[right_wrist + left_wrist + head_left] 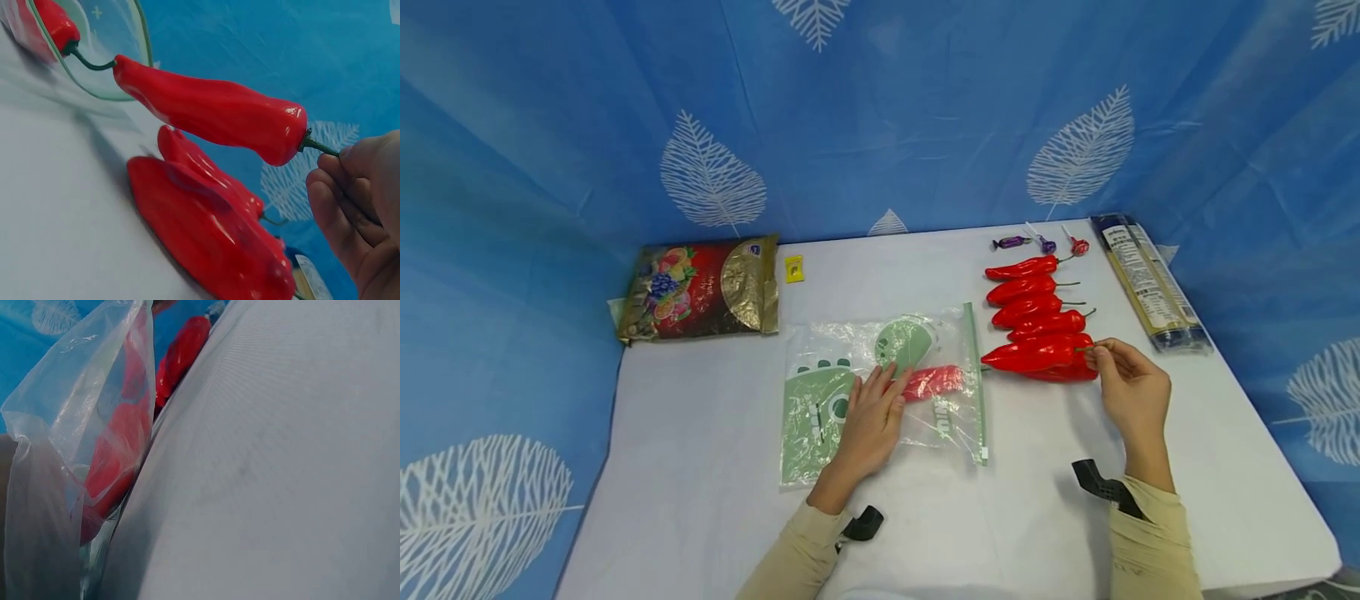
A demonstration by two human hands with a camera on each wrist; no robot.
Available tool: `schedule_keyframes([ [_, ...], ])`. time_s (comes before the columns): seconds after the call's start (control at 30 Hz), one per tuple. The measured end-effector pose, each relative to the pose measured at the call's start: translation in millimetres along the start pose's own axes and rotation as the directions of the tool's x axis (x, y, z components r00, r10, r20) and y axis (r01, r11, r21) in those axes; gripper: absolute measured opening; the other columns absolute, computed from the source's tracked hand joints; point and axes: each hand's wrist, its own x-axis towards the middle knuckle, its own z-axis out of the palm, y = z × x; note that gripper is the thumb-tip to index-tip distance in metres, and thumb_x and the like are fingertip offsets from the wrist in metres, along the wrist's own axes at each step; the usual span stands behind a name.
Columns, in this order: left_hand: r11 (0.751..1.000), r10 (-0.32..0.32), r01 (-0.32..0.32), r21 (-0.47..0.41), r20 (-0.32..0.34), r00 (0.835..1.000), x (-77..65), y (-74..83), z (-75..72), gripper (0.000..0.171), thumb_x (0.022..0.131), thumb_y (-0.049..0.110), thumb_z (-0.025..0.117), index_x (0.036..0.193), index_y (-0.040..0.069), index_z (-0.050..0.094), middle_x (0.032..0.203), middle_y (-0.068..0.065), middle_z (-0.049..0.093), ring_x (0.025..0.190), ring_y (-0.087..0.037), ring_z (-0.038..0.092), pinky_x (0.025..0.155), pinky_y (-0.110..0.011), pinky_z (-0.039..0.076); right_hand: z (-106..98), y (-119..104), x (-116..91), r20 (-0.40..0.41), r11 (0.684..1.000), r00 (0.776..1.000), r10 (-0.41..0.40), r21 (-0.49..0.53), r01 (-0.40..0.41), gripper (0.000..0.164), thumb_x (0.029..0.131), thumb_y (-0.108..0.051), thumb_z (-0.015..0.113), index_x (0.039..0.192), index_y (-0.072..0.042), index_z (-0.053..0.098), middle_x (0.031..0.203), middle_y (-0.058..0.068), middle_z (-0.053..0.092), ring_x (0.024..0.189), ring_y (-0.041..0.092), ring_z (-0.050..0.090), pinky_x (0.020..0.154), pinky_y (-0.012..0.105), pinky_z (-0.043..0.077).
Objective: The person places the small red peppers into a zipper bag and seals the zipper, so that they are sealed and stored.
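My right hand (1135, 396) pinches the green stem of a red chili pepper (212, 115) between thumb and fingers. That pepper hangs level above the table, its tip pointing left toward the bag's mouth. A clear zip bag (917, 429) with green print lies flat at the middle, its green-edged mouth facing right and gaping in the right wrist view. Inside it is another red pepper (936, 382), whose stem sticks out at the mouth. My left hand (874, 421) rests on the bag with fingers extended. The left wrist view shows the bag's raised film (50, 487) over red shapes.
Several red peppers (1026, 310) lie in a column at right. Behind them are a purple-wrapped candy (1011, 242) and two lollipops (1078, 247). A blue-and-gold pack (1150, 283) lies far right. A red-gold fruit-print bag (700, 290) and a yellow packet (793, 268) lie back left.
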Motion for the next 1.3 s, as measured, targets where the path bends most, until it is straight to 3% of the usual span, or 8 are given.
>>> schedule_keyframes([
  [0.27, 1.000, 0.006, -0.006, 0.010, -0.003, 1.000, -0.4, 0.1, 0.0, 0.047, 0.112, 0.033, 0.032, 0.157, 0.027, 0.042, 0.165, -0.009, 0.037, 0.156, -0.034, 0.026, 0.128, -0.060, 0.009, 33.4, -8.4, 1.5, 0.111, 0.997, 0.991, -0.079, 0.029, 0.077, 0.019, 0.098, -0.003, 0.065, 0.111, 0.010, 0.070, 0.084, -0.029, 0.065, 0.077, -0.018, 0.064, 0.072, 0.003, 0.052],
  [0.4, 1.000, -0.001, 0.001, 0.013, 0.003, 1.000, -0.1, 0.7, -1.2, 0.047, 0.112, 0.034, 0.031, 0.157, 0.027, 0.041, 0.165, -0.008, 0.037, 0.157, -0.033, 0.025, 0.128, -0.059, 0.007, 49.4, -10.7, -0.5, 0.168, 0.992, 0.978, -0.120, -0.006, 0.123, 0.018, 0.098, -0.005, 0.066, 0.108, 0.008, 0.071, 0.092, 0.002, 0.077, 0.078, -0.020, 0.063, 0.073, 0.002, 0.052],
  [0.47, 1.000, -0.006, 0.006, 0.011, 0.006, 1.000, -0.2, 0.8, -1.7, 0.047, 0.112, 0.034, 0.031, 0.157, 0.028, 0.041, 0.165, -0.008, 0.036, 0.157, -0.033, 0.025, 0.129, -0.058, 0.007, 55.8, -11.8, -1.4, 0.203, 0.988, 0.969, -0.140, -0.035, 0.150, 0.017, 0.099, -0.006, 0.065, 0.108, 0.007, 0.071, 0.098, 0.018, 0.076, 0.078, -0.021, 0.061, 0.074, 0.001, 0.051],
  [0.53, 1.000, -0.008, 0.008, 0.010, 0.008, 1.000, -0.3, 0.7, -1.8, 0.047, 0.112, 0.033, 0.031, 0.157, 0.028, 0.041, 0.165, -0.008, 0.036, 0.157, -0.032, 0.025, 0.129, -0.058, 0.006, 61.2, -12.4, -2.3, 0.259, 0.983, 0.953, -0.159, -0.046, 0.177, 0.017, 0.099, -0.006, 0.065, 0.108, 0.007, 0.071, 0.102, 0.026, 0.075, 0.078, -0.021, 0.061, 0.074, 0.001, 0.050],
  [0.73, 1.000, -0.011, 0.011, 0.007, 0.011, 1.000, -0.5, 1.2, -1.7, 0.047, 0.112, 0.032, 0.033, 0.157, 0.027, 0.042, 0.165, -0.008, 0.037, 0.157, -0.033, 0.025, 0.129, -0.057, 0.006, 71.8, -13.9, -6.6, 0.370, 0.960, 0.902, -0.225, -0.076, 0.270, 0.015, 0.097, -0.006, 0.068, 0.110, 0.002, 0.067, 0.099, 0.020, 0.077, 0.078, -0.021, 0.059, 0.073, 0.000, 0.050],
  [0.87, 1.000, -0.008, 0.008, 0.003, 0.008, 1.000, -0.5, 0.9, -0.9, 0.047, 0.112, 0.032, 0.032, 0.157, 0.028, 0.041, 0.165, -0.008, 0.036, 0.157, -0.033, 0.025, 0.129, -0.057, 0.006, 76.8, -13.6, -9.5, 0.337, 0.934, 0.898, -0.283, -0.117, 0.338, 0.015, 0.094, -0.007, 0.073, 0.107, -0.001, 0.068, 0.094, 0.016, 0.079, 0.077, -0.016, 0.060, 0.071, -0.002, 0.047],
  [1.07, 1.000, 0.006, -0.006, 0.008, -0.007, 1.000, -0.4, -0.2, 0.1, 0.047, 0.112, 0.032, 0.032, 0.158, 0.027, 0.041, 0.167, -0.008, 0.033, 0.157, -0.033, 0.025, 0.129, -0.058, 0.007, 82.2, -12.8, -11.0, 0.281, 0.891, 0.890, -0.358, -0.183, 0.416, 0.010, 0.092, -0.005, 0.075, 0.101, -0.002, 0.078, 0.090, 0.013, 0.080, 0.075, 0.009, 0.070, 0.069, -0.004, 0.040],
  [1.3, 1.000, 0.018, -0.018, 0.020, -0.020, 1.000, -1.9, 0.4, 0.1, 0.047, 0.112, 0.033, 0.032, 0.157, 0.027, 0.041, 0.169, -0.010, 0.029, 0.156, -0.034, 0.025, 0.128, -0.060, 0.009, 88.2, -13.4, -13.4, 0.304, 0.876, 0.874, -0.380, -0.186, 0.446, 0.012, 0.091, -0.004, 0.075, 0.103, -0.001, 0.076, 0.092, 0.016, 0.079, 0.077, 0.025, 0.073, 0.069, -0.004, 0.037],
])
